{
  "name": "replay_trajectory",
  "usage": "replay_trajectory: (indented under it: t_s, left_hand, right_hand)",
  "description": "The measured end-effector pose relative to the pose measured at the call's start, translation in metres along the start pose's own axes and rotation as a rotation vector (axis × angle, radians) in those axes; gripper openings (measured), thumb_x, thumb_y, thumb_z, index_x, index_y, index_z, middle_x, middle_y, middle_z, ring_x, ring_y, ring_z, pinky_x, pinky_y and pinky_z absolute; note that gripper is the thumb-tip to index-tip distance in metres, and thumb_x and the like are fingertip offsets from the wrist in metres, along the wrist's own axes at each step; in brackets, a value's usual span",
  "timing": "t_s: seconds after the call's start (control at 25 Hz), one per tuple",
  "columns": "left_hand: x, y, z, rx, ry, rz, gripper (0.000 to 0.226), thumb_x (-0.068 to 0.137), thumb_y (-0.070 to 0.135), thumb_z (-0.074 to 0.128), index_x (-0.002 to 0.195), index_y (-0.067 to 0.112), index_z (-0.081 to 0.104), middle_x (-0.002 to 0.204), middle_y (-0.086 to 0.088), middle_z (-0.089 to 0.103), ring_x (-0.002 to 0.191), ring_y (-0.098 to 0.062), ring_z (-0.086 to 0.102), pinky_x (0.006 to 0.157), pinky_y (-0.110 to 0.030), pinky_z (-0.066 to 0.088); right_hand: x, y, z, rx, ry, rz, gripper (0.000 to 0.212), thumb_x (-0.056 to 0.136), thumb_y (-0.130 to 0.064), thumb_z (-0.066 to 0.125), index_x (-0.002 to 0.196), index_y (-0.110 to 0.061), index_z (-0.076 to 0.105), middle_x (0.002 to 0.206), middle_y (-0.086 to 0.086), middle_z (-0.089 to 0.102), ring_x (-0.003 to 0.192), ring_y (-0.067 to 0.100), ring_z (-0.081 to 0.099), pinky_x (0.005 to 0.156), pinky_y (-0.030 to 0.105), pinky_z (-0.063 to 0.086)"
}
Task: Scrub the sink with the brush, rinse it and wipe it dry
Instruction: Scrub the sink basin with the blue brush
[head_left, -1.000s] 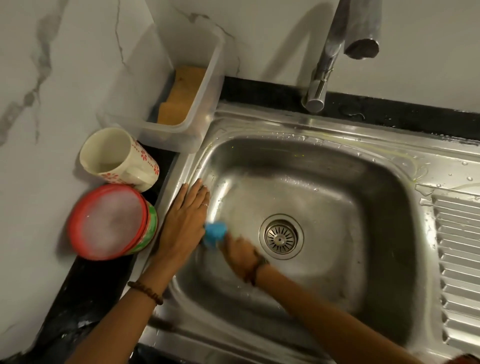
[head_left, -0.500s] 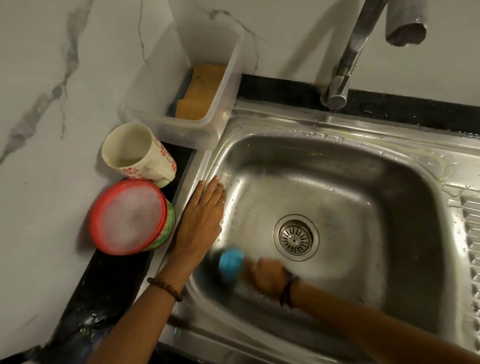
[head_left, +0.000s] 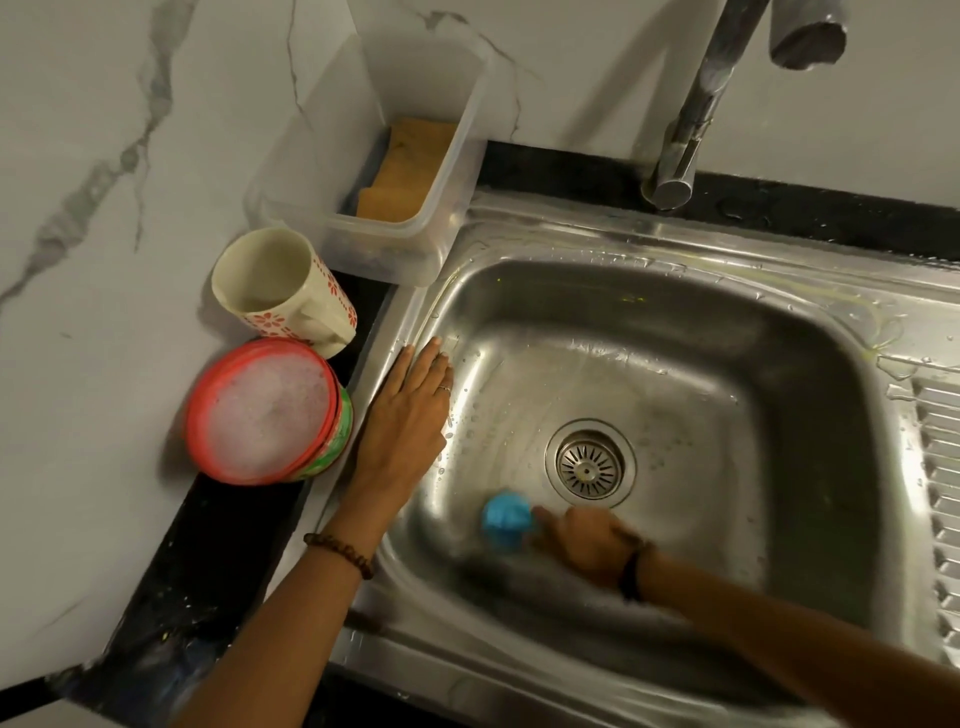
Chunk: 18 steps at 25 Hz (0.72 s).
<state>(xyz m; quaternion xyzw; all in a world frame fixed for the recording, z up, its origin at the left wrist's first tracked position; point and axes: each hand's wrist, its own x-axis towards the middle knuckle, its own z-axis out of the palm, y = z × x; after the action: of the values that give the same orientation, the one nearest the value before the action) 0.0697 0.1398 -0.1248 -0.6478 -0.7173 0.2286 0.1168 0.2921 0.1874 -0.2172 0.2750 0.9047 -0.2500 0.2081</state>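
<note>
One brush in right hand

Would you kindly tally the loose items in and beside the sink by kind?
Brushes: 1, blue brush gripped by the right hand
Mugs: 1, floral mug
Tubs: 1, red-rimmed tub
Clear containers: 1, clear container
Sponges: 1, sponge inside it
Total: 5

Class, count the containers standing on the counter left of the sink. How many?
3: clear tub holding a sponge at the back, floral mug in front of it, red-lidded tub nearest.
</note>
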Motion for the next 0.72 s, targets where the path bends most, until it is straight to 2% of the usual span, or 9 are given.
replay_trajectory:
  t_s: [0.12,0.2,0.24,0.36,0.4,0.48,0.56,0.64,0.72]
  left_hand:
    - [0.002,0.0,0.002,-0.019,0.05,-0.02,0.066,0.08,0.036,0.061,0.137,0.007,0.044,0.145,-0.011,0.041,0.14,-0.025,0.028,0.116,-0.04,0.013]
    - [0.001,0.0,0.002,-0.052,0.05,-0.026,0.066,0.077,0.035,0.065,0.134,0.007,0.048,0.142,-0.011,0.044,0.138,-0.026,0.031,0.115,-0.04,0.015]
    - [0.002,0.001,0.005,-0.053,0.07,-0.015,0.066,0.075,0.034,0.068,0.132,0.007,0.05,0.141,-0.012,0.047,0.137,-0.026,0.034,0.114,-0.04,0.017]
    - [0.003,0.003,0.007,-0.1,0.094,-0.025,0.065,0.07,0.024,0.071,0.129,0.005,0.053,0.137,-0.014,0.051,0.134,-0.029,0.039,0.113,-0.043,0.021]
    - [0.003,0.003,0.007,-0.123,0.127,-0.018,0.063,0.07,0.02,0.07,0.129,0.004,0.053,0.136,-0.015,0.052,0.133,-0.029,0.04,0.112,-0.044,0.023]
    - [0.003,0.003,0.009,-0.157,0.184,0.023,0.06,0.071,0.015,0.066,0.128,0.004,0.053,0.134,-0.015,0.054,0.132,-0.03,0.042,0.112,-0.046,0.024]
    - [0.0,0.002,0.004,-0.186,0.159,0.091,0.055,0.077,0.016,0.063,0.13,0.005,0.052,0.133,-0.014,0.054,0.132,-0.03,0.041,0.112,-0.047,0.024]
    - [-0.004,0.014,0.0,-0.424,-0.07,0.1,0.05,0.089,0.022,0.054,0.137,0.011,0.045,0.139,-0.012,0.048,0.134,-0.029,0.037,0.113,-0.043,0.022]
    - [-0.008,0.038,-0.013,-0.819,-0.529,0.104,0.05,0.094,0.036,0.047,0.14,0.017,0.04,0.145,-0.009,0.04,0.134,-0.026,0.037,0.111,-0.036,0.026]
  right_hand:
    - [0.023,0.053,-0.058,0.236,0.311,0.4,0.038,0.1,-0.04,0.025,0.114,-0.015,0.049,0.097,0.009,0.063,0.07,0.016,0.056,0.053,0.019,0.04]
    - [0.042,0.062,-0.077,0.339,0.381,0.654,0.041,0.101,-0.035,0.024,0.125,-0.008,0.042,0.101,0.017,0.063,0.082,0.028,0.06,0.061,0.031,0.046]
    - [0.05,0.044,-0.07,0.323,0.374,0.641,0.041,0.101,-0.033,0.024,0.128,-0.006,0.039,0.106,0.019,0.063,0.09,0.032,0.062,0.07,0.037,0.048]
    - [0.046,-0.049,-0.037,0.231,0.191,0.202,0.039,0.101,-0.035,0.026,0.128,-0.01,0.038,0.105,0.017,0.065,0.092,0.033,0.064,0.079,0.041,0.051]
    - [0.048,-0.047,-0.039,0.164,0.281,0.131,0.04,0.101,-0.035,0.026,0.13,-0.011,0.037,0.107,0.016,0.065,0.094,0.034,0.063,0.08,0.041,0.05]
    - [0.057,-0.013,-0.057,0.186,0.351,0.216,0.041,0.101,-0.032,0.028,0.135,-0.01,0.035,0.113,0.018,0.062,0.102,0.035,0.061,0.082,0.039,0.047]
    - [0.035,0.047,-0.073,0.41,0.417,0.533,0.04,0.101,-0.025,0.031,0.135,-0.006,0.038,0.122,0.022,0.058,0.112,0.036,0.056,0.09,0.038,0.043]
    - [-0.017,0.1,-0.078,0.574,0.409,0.762,0.04,0.101,-0.024,0.034,0.134,-0.003,0.043,0.131,0.025,0.052,0.12,0.038,0.049,0.097,0.036,0.039]
    - [-0.075,0.104,-0.067,0.632,0.341,0.861,0.04,0.1,-0.022,0.037,0.134,-0.002,0.044,0.134,0.024,0.05,0.124,0.037,0.047,0.099,0.032,0.038]
